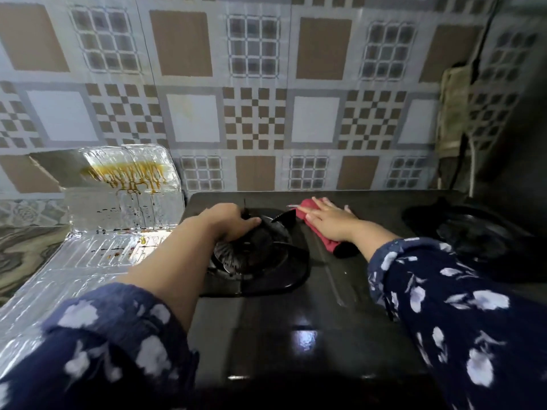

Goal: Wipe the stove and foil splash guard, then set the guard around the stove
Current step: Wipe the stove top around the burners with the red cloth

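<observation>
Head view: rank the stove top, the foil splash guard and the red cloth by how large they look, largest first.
1. Stove top, the widest dark area.
2. Foil splash guard, though sleeves hide part of both, so this gap is unsure.
3. Red cloth, clearly smallest, partly under the right hand.

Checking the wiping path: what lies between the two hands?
In the head view: a black pan-support prong on the black stove, between left hand and right hand.
</observation>
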`<state>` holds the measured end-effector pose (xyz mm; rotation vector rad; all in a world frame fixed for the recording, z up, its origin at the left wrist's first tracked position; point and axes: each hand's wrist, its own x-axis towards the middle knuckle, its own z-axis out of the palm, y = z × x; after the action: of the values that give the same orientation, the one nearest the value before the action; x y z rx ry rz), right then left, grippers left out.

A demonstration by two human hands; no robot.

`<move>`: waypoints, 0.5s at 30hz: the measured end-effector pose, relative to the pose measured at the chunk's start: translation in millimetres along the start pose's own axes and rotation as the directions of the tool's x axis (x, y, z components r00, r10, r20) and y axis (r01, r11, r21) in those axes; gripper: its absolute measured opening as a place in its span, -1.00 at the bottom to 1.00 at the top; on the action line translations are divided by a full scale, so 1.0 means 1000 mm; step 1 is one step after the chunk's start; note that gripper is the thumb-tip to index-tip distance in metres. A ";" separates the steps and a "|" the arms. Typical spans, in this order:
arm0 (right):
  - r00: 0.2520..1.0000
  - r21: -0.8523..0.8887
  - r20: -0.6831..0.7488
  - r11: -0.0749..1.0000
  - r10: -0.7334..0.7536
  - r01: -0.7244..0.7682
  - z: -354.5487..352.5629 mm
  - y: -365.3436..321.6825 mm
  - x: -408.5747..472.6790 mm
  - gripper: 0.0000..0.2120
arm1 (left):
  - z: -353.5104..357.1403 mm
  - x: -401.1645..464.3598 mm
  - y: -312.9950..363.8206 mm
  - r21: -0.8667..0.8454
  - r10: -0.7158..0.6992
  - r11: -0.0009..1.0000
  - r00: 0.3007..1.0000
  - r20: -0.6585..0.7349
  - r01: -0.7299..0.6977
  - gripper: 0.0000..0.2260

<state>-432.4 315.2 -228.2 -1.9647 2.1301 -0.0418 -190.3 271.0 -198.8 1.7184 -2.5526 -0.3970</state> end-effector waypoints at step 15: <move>0.983 0.001 -0.127 0.991 0.133 -0.134 0.056 -0.064 -0.168 -0.44 | 0.041 -0.154 0.012 0.002 0.092 0.996 0.988 -0.122 -0.093 -0.47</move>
<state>-347.9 482.6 -244.4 -1.8643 2.3403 -0.1387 -148.2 424.1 -218.4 1.5633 -2.5305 -0.2823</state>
